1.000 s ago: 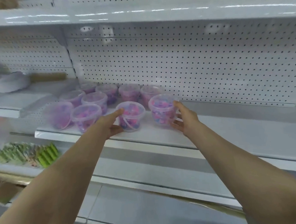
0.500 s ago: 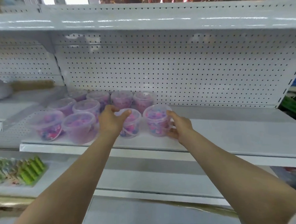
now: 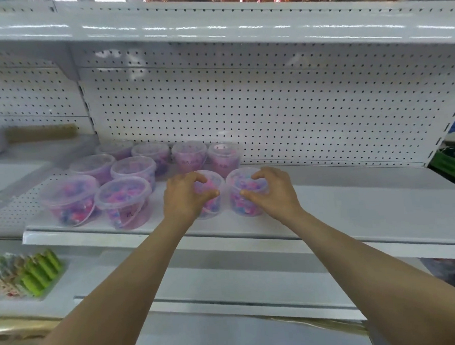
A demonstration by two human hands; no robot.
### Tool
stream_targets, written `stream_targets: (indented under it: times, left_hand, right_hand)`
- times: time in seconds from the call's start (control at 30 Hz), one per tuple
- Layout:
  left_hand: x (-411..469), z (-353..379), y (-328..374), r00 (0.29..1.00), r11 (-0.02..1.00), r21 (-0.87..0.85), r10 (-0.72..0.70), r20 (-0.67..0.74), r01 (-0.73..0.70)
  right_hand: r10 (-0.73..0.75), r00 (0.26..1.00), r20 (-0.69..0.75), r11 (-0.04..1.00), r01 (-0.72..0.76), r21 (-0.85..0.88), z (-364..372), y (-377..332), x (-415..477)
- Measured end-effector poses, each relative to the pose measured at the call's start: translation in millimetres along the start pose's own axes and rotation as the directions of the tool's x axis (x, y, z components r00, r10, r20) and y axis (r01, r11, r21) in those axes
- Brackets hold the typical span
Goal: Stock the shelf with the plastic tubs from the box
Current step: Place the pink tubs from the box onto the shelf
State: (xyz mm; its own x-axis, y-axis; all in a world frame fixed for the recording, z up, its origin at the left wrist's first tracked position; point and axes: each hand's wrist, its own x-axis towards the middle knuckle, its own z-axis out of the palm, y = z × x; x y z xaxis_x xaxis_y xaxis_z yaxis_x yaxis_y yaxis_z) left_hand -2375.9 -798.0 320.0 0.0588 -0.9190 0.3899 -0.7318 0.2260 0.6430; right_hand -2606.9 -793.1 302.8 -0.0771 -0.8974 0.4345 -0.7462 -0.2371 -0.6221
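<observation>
Several clear plastic tubs with pink and purple contents stand on the white shelf (image 3: 355, 218). My left hand (image 3: 183, 198) grips one tub (image 3: 212, 183) from above, fingers curled over its lid. Beside it to the right, my right hand (image 3: 271, 195) grips a second tub (image 3: 244, 195) the same way. Both tubs stand upright on the shelf near its front edge. Other tubs (image 3: 122, 199) fill the left and back of the shelf. No box is in view.
A perforated white back panel (image 3: 270, 112) rises behind the shelf, with another shelf (image 3: 213, 28) overhead. Green packets (image 3: 36, 272) lie on a lower shelf at the left. The right part of the tub shelf is bare.
Both hands have moved from the sides of the two front tubs onto their tops and now curl over the lids. The view has shifted slightly upward.
</observation>
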Motion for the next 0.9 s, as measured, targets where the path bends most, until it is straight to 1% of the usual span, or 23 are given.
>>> stream_targets:
  times: [0.1,0.2,0.37,0.5,0.7,0.83,0.9]
  left_hand:
    - [9,-3,-5,1.0,0.999,0.046,0.011,0.008,-0.011]
    - [22,-8,-13,0.999,0.994,0.106,-0.024,0.025,0.021]
    - [56,-10,-28,0.996,0.989,0.136,-0.072,0.052,0.064]
    - [74,-7,-36,0.996,0.983,0.177,-0.063,0.071,0.049]
    - [84,-4,-43,0.993,0.964,0.265,-0.043,0.111,0.012]
    - [77,-13,-33,0.985,0.961,0.276,-0.039,0.168,-0.009]
    - [73,-17,-26,0.985,0.964,0.262,-0.011,0.171,-0.035]
  right_hand:
    - [0.011,0.999,-0.034,0.999,-0.013,-0.046,10,-4,11]
    - [0.024,0.999,-0.045,0.997,-0.027,-0.079,23,-14,22]
    - [0.077,0.997,-0.01,0.984,-0.078,-0.16,43,-36,40]
    - [0.111,0.994,0.005,0.964,-0.107,-0.245,53,-51,51]
    - [0.14,0.99,-0.013,0.938,-0.137,-0.317,61,-62,51]
    - [0.185,0.983,-0.005,0.933,-0.177,-0.314,62,-72,44]
    - [0.166,0.986,-0.03,0.92,-0.166,-0.355,57,-77,41]
